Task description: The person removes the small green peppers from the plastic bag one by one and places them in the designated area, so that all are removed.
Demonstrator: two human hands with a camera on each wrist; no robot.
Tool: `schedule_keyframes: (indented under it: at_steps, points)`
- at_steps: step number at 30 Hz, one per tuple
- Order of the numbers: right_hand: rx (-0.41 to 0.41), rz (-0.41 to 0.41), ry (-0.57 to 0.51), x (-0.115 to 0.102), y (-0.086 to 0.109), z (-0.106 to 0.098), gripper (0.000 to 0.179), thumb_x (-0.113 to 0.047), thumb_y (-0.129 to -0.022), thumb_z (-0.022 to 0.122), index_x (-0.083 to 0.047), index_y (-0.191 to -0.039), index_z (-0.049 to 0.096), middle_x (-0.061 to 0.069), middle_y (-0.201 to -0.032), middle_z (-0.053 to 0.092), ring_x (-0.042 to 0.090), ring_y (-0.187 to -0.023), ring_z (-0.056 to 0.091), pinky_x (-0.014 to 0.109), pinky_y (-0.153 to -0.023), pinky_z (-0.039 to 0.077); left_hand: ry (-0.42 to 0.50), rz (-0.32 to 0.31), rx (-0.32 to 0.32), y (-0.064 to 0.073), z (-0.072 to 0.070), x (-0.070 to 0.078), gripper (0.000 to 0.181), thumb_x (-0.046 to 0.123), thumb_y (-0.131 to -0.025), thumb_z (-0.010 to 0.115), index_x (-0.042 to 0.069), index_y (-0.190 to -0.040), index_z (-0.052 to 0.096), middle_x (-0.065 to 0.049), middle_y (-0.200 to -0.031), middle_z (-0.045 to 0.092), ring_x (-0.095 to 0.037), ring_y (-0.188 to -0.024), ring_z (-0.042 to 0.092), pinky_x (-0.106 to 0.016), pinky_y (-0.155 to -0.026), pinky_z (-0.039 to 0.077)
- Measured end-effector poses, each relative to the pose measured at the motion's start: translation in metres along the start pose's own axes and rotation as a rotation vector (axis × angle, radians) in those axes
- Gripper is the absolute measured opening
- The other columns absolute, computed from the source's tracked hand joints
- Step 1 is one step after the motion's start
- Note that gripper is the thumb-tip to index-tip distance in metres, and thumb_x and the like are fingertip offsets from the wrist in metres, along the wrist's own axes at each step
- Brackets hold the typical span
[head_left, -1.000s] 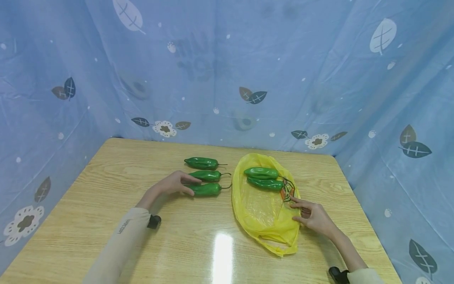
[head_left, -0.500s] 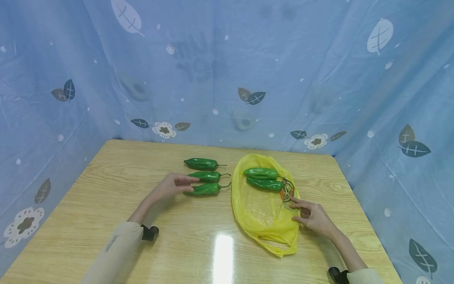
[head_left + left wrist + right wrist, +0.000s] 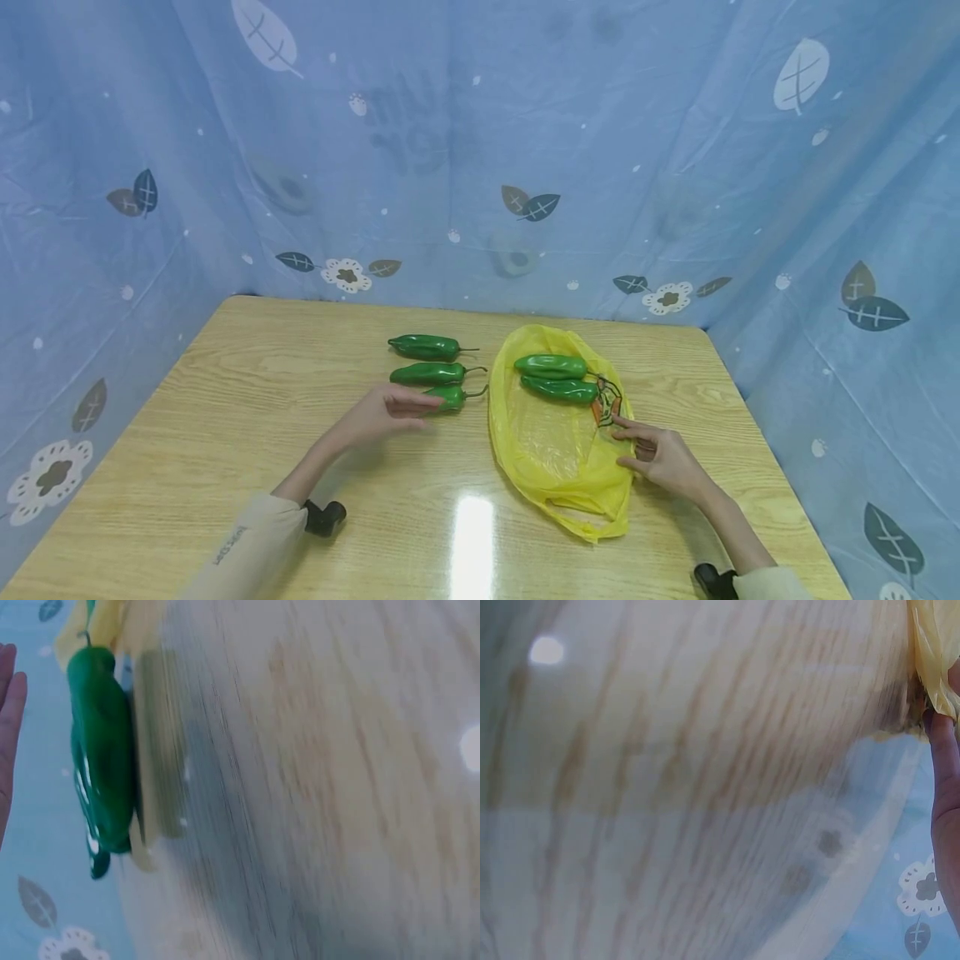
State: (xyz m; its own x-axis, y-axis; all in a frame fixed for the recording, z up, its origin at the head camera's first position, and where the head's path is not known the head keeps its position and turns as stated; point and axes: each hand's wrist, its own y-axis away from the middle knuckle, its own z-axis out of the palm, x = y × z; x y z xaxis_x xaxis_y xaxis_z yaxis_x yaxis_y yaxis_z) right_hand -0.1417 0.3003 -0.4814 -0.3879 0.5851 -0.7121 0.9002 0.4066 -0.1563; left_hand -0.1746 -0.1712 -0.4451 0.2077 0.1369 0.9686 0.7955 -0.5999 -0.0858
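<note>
My left hand [image 3: 381, 414] hovers at the nearest of three green chili peppers [image 3: 448, 397], fingers extended and partly covering it. In the left wrist view, fingers [image 3: 10, 712] show at the left edge, apart from the green pepper [image 3: 103, 750]. Behind that pepper lie the middle pepper [image 3: 427, 373] and the far pepper [image 3: 424, 346], stems pointing right. My right hand [image 3: 666, 458] pinches the right edge of a yellow plastic bag [image 3: 555, 442], spread flat on the table. Two more green peppers [image 3: 553, 366] lie on the bag. The right wrist view shows the bag's edge [image 3: 934, 652] at the fingers.
Printed orange and black markings [image 3: 606, 403] show on the bag by the pepper stems. A wooden table [image 3: 285, 350] lies beneath everything, with a bright glare spot near its front. A blue patterned curtain [image 3: 450, 167] encloses the back and sides.
My left hand has moved right and slightly toward me, off the middle pepper to the nearest one. The right hand has stayed at the bag's edge. The peppers have not visibly moved.
</note>
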Motion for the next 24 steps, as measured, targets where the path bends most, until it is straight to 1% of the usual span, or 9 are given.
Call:
schedule_keyframes:
  at_steps: [1,3,6,9,10,15,20,24]
  points:
    - [0.000,0.002,0.002,0.000,0.000,0.000,0.037,-0.007,-0.078,0.079,0.000,-0.113,0.069,0.020,-0.132,0.056,0.039,-0.107,0.060,0.022,-0.080,0.054,0.013,0.011,-0.007,0.000,0.002,0.001,0.039,-0.002,-0.085,0.069,0.001,-0.124,0.063,-0.015,-0.126,0.061,-0.036,-0.117,0.056,-0.041,-0.097,0.047]
    - [0.002,0.004,0.009,-0.001,0.000,0.000,0.037,-0.007,-0.078,0.079,-0.001,-0.113,0.069,0.020,-0.132,0.056,0.037,-0.107,0.061,0.020,-0.080,0.054,0.023,0.022,-0.014,0.000,0.007,0.003,0.039,-0.004,-0.084,0.069,0.001,-0.123,0.064,-0.016,-0.125,0.061,-0.035,-0.116,0.057,-0.037,-0.096,0.048]
    - [0.002,0.007,0.008,-0.001,0.001,0.000,0.037,-0.008,-0.078,0.079,-0.001,-0.113,0.069,0.020,-0.132,0.056,0.036,-0.105,0.062,0.023,-0.080,0.055,0.038,0.027,-0.032,0.001,0.013,0.006,0.040,-0.005,-0.084,0.069,-0.001,-0.123,0.063,-0.018,-0.126,0.061,-0.027,-0.115,0.059,-0.034,-0.095,0.049]
    - [0.002,0.006,0.014,-0.001,0.001,0.000,0.037,-0.008,-0.078,0.079,-0.001,-0.113,0.069,0.020,-0.132,0.056,0.037,-0.106,0.061,0.028,-0.079,0.056,0.055,0.028,-0.053,0.004,0.018,0.009,0.040,-0.006,-0.084,0.068,-0.004,-0.123,0.062,-0.021,-0.126,0.060,-0.019,-0.113,0.061,-0.036,-0.096,0.048]
    - [0.002,0.005,0.017,-0.001,0.001,0.000,0.037,-0.008,-0.078,0.079,-0.001,-0.113,0.069,0.020,-0.132,0.056,0.038,-0.107,0.061,0.029,-0.079,0.056,0.057,0.025,-0.057,0.005,0.020,0.010,0.040,-0.005,-0.084,0.069,-0.004,-0.123,0.062,-0.019,-0.126,0.060,-0.017,-0.113,0.061,-0.036,-0.096,0.048]
    - [0.000,-0.001,0.021,0.000,0.001,0.000,0.037,-0.007,-0.078,0.079,-0.001,-0.113,0.069,0.019,-0.132,0.056,0.039,-0.108,0.059,0.030,-0.080,0.056,0.051,0.041,-0.082,0.010,0.027,0.016,0.040,0.000,-0.084,0.071,0.000,-0.123,0.063,-0.014,-0.126,0.061,-0.016,-0.113,0.061,-0.034,-0.096,0.048]
    - [-0.002,-0.003,0.003,0.000,0.001,0.000,0.037,-0.007,-0.079,0.078,0.000,-0.114,0.068,0.020,-0.132,0.055,0.039,-0.108,0.060,0.031,-0.081,0.056,0.075,0.076,-0.136,0.011,0.038,0.022,0.041,0.000,-0.084,0.070,0.000,-0.124,0.063,-0.013,-0.127,0.061,-0.018,-0.115,0.060,-0.036,-0.097,0.048]
    - [-0.001,-0.010,0.016,-0.001,0.001,0.000,0.037,-0.007,-0.079,0.078,0.000,-0.114,0.068,0.020,-0.133,0.055,0.038,-0.108,0.059,0.030,-0.081,0.056,0.070,0.092,-0.175,0.010,0.049,0.026,0.040,0.001,-0.084,0.070,0.002,-0.124,0.063,-0.010,-0.125,0.063,-0.019,-0.114,0.060,-0.035,-0.096,0.048]
